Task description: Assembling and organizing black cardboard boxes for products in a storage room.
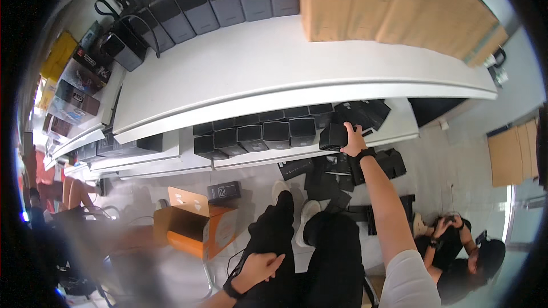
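On the lower white shelf, my right hand point(354, 139) grips the right end of a small black box point(332, 137), fingers over its side. This box sits at the right end of a row of similar black boxes point(249, 138), with a second row behind them. Behind my right hand lie several flat black pieces point(366, 113), which look like folded cartons. My left hand point(260, 269) lies over my left thigh with its fingers curled in, and nothing shows in it.
Black flattened packaging point(325, 179) litters the floor below the shelf. An open orange carton point(212, 231) stands left of my legs, with a dark box point(224, 191) behind it. Another person point(456, 251) crouches at the right. The upper white shelf point(297, 60) overhangs the black boxes.
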`<action>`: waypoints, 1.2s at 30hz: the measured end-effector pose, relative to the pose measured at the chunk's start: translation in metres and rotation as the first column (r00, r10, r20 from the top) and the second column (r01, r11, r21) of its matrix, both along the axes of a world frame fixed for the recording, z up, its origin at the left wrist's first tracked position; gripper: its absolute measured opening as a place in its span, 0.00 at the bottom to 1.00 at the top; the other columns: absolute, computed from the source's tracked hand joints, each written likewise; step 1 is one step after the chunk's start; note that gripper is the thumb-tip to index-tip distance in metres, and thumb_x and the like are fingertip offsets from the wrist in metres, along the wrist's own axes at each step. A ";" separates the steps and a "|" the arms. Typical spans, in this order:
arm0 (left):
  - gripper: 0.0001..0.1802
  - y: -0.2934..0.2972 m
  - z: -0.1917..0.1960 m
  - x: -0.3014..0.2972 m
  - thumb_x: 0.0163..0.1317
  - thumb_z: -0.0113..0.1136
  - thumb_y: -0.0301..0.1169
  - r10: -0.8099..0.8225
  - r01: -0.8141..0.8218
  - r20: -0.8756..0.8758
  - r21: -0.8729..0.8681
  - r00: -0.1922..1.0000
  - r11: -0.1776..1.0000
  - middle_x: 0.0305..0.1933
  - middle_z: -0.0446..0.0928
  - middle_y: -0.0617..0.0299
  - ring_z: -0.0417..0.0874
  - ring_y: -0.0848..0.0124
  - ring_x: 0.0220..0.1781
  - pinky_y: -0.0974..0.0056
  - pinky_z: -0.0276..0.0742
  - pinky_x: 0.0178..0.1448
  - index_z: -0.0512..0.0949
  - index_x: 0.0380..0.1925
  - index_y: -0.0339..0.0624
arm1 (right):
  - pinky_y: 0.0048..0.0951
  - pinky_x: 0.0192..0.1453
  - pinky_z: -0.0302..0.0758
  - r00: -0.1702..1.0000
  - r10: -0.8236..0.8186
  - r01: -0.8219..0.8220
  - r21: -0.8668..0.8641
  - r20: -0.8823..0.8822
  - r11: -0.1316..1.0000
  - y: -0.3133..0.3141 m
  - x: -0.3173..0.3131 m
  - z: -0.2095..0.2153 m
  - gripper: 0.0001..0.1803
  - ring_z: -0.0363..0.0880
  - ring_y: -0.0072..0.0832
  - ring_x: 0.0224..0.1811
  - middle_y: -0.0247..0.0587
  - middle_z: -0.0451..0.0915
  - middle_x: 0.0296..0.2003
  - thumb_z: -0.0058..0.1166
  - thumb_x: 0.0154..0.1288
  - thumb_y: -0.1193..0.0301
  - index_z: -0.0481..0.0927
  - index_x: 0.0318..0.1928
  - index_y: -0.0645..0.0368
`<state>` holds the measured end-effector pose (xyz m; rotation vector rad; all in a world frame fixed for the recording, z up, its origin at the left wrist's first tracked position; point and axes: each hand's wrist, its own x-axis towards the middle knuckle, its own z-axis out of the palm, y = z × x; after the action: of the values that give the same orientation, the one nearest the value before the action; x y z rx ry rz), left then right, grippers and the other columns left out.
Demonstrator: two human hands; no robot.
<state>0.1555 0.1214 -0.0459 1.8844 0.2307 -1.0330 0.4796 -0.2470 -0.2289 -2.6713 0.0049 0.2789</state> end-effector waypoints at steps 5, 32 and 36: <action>0.26 0.027 -0.005 0.015 0.74 0.57 0.44 0.144 -0.162 -0.213 -0.070 0.966 0.984 0.14 0.78 0.63 0.74 0.76 0.10 0.72 0.69 0.18 0.81 0.23 0.35 | 0.53 0.53 0.82 0.987 -0.054 0.029 -0.158 -0.152 0.987 0.029 0.068 -0.069 0.49 0.79 0.65 0.54 0.77 0.55 0.69 0.60 0.55 0.82 0.56 0.76 0.41; 0.25 -0.077 -0.034 -0.083 0.76 0.49 0.49 0.306 -0.226 0.101 -0.469 0.947 0.854 0.33 0.85 0.59 0.85 0.72 0.33 0.66 0.81 0.39 0.81 0.40 0.35 | 0.48 0.49 0.80 0.856 0.474 -0.494 0.058 0.206 0.868 0.119 -0.330 0.226 0.24 0.83 0.51 0.47 0.53 0.83 0.44 0.59 0.65 0.53 0.81 0.52 0.59; 0.15 -0.082 -0.072 -0.115 0.67 0.53 0.36 -0.124 0.154 0.391 -0.046 0.912 0.987 0.39 0.86 0.52 0.88 0.58 0.39 0.58 0.82 0.41 0.81 0.46 0.39 | 0.55 0.44 0.79 0.865 0.500 -0.470 -0.295 0.030 0.832 0.144 -0.422 0.185 0.17 0.83 0.53 0.41 0.49 0.84 0.39 0.53 0.67 0.57 0.83 0.43 0.58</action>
<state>0.0410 0.0393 -0.1179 2.0115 -0.1743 -0.7264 0.0571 -0.1034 -0.0442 -2.9257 -0.7352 0.3113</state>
